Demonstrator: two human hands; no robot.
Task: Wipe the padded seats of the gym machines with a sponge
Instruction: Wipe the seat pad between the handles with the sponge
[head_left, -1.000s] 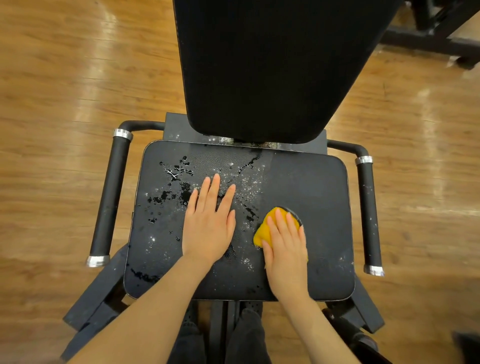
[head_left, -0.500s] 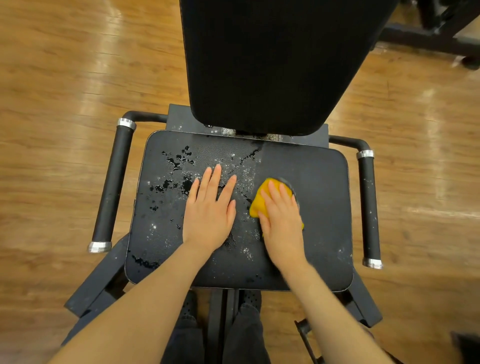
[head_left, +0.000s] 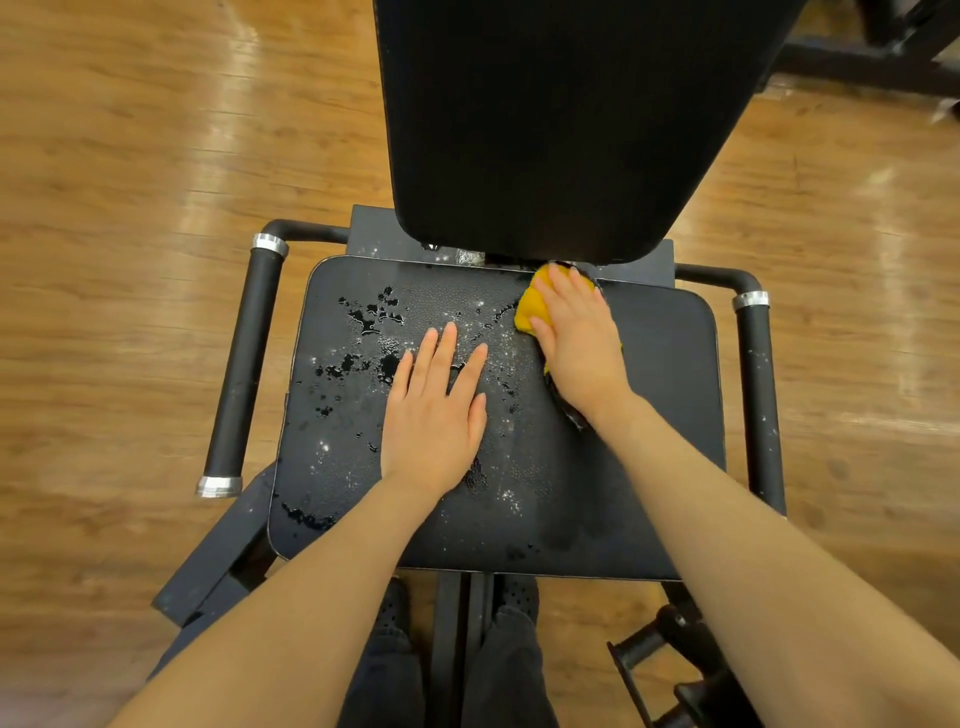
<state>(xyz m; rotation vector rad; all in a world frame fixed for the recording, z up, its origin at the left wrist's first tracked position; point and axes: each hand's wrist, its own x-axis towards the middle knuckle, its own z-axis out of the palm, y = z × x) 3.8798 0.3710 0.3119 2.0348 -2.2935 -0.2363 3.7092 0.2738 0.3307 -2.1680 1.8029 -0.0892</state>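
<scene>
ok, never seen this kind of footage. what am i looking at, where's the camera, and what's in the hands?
No robot here: a person wears one wide-angle camera on the head, looking down at their own arms. Below is a black padded gym seat with a backrest above it and a handle on each side, on a wood floor. The seat's left part is speckled with droplets. The left hand lies flat on the seat, holding nothing. The right hand presses a yellow sponge onto the seat's back edge.

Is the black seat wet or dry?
Partly wet: the seat has puddles and droplets on its left side; the right side looks wiped.
</scene>
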